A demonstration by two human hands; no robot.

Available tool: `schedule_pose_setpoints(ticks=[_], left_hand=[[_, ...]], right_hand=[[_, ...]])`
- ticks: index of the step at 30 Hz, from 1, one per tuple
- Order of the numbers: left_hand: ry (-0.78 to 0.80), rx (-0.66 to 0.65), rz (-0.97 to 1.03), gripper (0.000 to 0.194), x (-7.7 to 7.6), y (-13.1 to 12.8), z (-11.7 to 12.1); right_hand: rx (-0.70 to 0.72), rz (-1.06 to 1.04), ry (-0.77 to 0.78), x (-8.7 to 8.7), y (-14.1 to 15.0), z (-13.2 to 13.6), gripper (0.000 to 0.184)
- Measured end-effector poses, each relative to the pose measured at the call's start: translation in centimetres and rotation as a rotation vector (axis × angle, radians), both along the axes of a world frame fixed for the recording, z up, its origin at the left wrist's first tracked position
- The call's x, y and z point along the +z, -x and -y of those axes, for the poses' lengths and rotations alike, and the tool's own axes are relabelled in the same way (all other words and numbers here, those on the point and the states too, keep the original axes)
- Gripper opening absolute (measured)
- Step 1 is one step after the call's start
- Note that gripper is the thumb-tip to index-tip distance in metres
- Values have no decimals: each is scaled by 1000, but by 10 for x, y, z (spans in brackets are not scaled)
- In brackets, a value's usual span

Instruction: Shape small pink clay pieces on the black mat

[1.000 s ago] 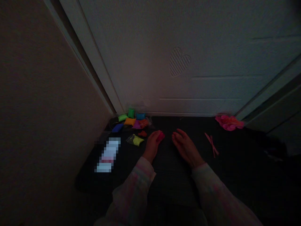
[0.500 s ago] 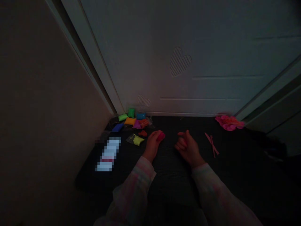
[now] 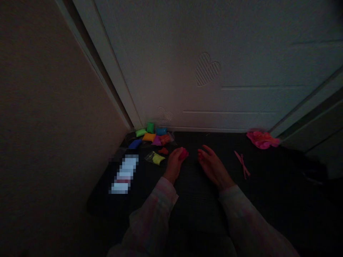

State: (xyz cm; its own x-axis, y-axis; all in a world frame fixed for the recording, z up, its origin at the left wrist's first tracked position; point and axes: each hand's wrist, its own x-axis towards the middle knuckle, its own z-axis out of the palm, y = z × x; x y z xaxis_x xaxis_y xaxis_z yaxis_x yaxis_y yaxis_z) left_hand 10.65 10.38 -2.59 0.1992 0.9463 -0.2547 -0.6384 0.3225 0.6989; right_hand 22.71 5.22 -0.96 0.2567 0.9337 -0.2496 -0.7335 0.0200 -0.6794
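Pinched in my left hand point(image 3: 174, 164) is a bright pink lump of modelling clay point(image 3: 184, 154), showing past the fingertips. My right hand point(image 3: 214, 167) hovers a short way to the right, palm turned inward, its fingers stretched and apart. A reddish tint shows near its fingertips; whether a small bit of clay sticks there I cannot make out. Just left of my left hand lie a small orange-red piece of clay point(image 3: 163, 151) and a yellow clay packet point(image 3: 158, 159) in clear wrap. Two crossed pink tools point(image 3: 243, 166) rest right of my right hand.
Several coloured packets point(image 3: 149, 137) are heaped at the back left of the dark table point(image 3: 195, 214). A bright, pixelated screen point(image 3: 124, 175) lies at the left. A pink crumpled item point(image 3: 262, 139) sits at the back right. A white panel point(image 3: 160, 71) stands behind.
My right hand has uncurled from a loose fist, its fingers now stretched toward the left. My left hand keeps the pink clay in nearly the same spot. The view has shifted slightly.
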Motion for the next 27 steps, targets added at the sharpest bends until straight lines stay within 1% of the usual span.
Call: schedule_pose_setpoints(ticks=[3, 5, 15, 21, 27], left_hand=[[5, 4, 3, 12, 1, 0, 0], [9, 7, 5, 11, 1, 0, 0], [16, 16, 21, 11, 1, 0, -1], [18, 13, 28, 10, -1, 0, -2], [10, 9, 32, 9, 0, 0, -1]], right_hand=[[-8, 17, -5, 0, 0, 0, 37], [1, 29, -1, 1, 0, 0, 37], [65, 73, 59, -2, 2, 1, 15], [141, 100, 31, 0, 6, 2, 30], [153, 178, 18, -1, 8, 3, 35]])
